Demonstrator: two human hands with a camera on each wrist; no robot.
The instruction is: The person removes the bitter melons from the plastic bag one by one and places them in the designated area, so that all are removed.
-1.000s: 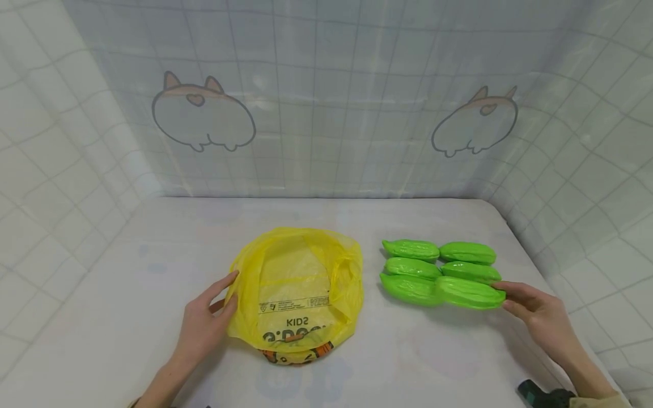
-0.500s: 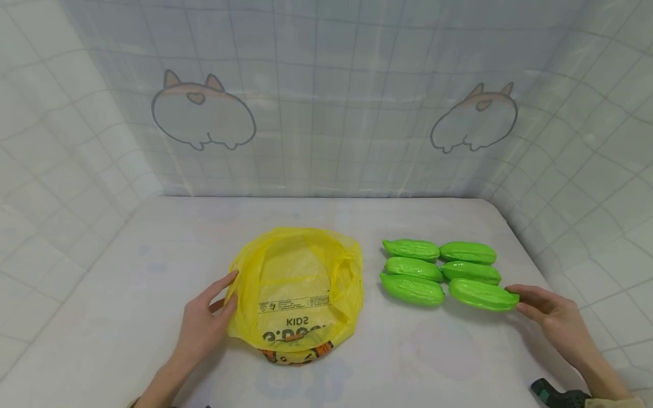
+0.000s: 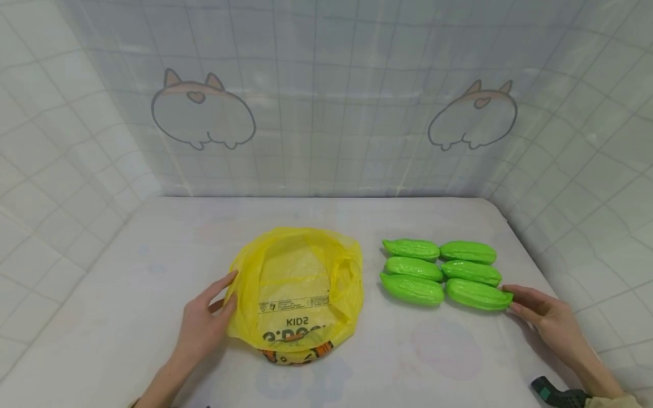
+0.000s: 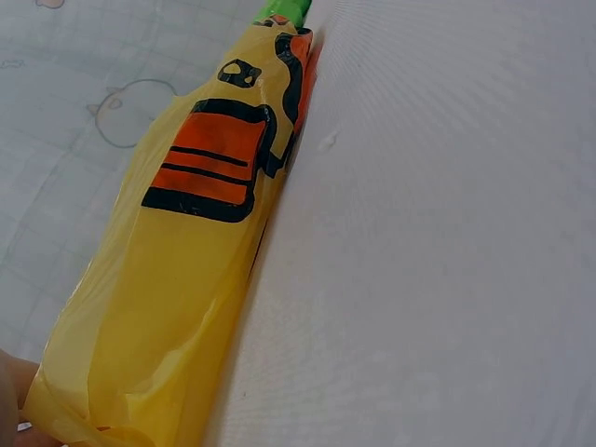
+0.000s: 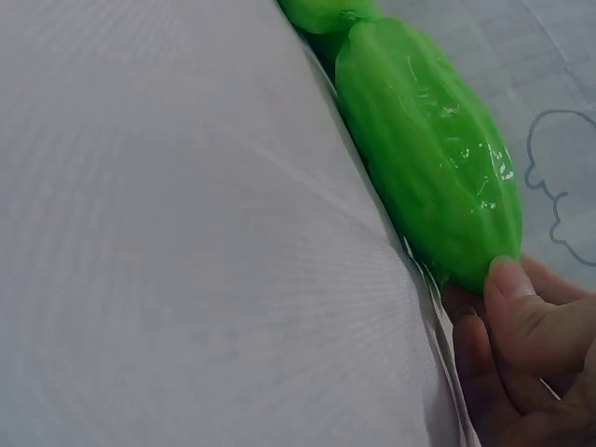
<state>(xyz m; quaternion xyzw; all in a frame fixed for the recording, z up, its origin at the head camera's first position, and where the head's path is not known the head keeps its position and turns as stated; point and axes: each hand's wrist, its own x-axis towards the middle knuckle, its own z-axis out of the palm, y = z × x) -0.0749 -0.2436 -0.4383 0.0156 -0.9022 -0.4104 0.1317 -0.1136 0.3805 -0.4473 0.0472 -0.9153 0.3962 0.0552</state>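
Note:
My right hand [image 3: 548,323] pinches the right-hand tip of a glossy, ridged green bitter melon [image 3: 476,294] between thumb and fingers. This melon lies nearest me in the right-hand column of two columns of green bitter melons; the right wrist view shows the thumb on the tip of the same melon [image 5: 428,149]. On the left stands a yellow plastic bag [image 3: 296,277], its wide mouth facing up and a cartoon print on its near side. My left hand [image 3: 201,323] grips the bag's left edge; in the left wrist view the fingers [image 4: 14,382] are partly hidden by the yellow film.
Several other bitter melons [image 3: 412,289] lie close together right of the bag on the white tabletop [image 3: 168,243]. Sheeting with a grid pattern [image 3: 316,113] hangs behind the table and along both sides. A dark strap-like device [image 3: 558,394] shows at my right wrist.
My right hand drew the nearest right-hand melon rightward, away from the one beside it, then brought it slightly back left against its column. The left hand and bag stay put.

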